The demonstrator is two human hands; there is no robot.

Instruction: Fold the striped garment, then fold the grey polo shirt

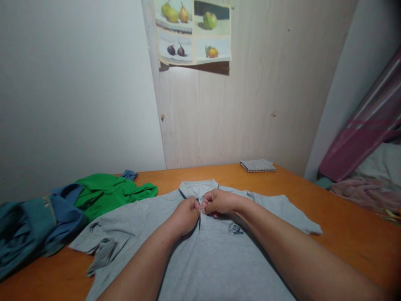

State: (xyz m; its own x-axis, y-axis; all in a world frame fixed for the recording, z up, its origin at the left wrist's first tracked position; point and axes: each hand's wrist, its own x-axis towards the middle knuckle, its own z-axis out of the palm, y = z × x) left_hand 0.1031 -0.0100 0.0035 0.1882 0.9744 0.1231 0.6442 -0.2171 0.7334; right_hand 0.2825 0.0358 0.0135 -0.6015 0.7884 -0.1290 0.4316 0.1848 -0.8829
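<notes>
A light grey polo shirt (216,259) lies spread front side up, its collar (199,184) at the far end and a dark printed emblem on the chest. Both of my hands meet at its front placket, just below the collar. My left hand (189,214) is closed, pinching the placket's left edge. Close beside it, my right hand (221,202) pinches the other edge with thumb and forefinger. Any button between the fingertips is too small to make out. The shirt's left-side sleeve (103,238) is partly crumpled; the sleeve on the right lies flatter.
An orange-brown table (341,234) bears the shirt. On the left lie a green garment (106,192) and blue-teal clothes (34,225). A folded checked cloth (257,165) sits at the back edge. Fruit pictures (194,33) hang on the wall; pink fabric (360,125) is at right.
</notes>
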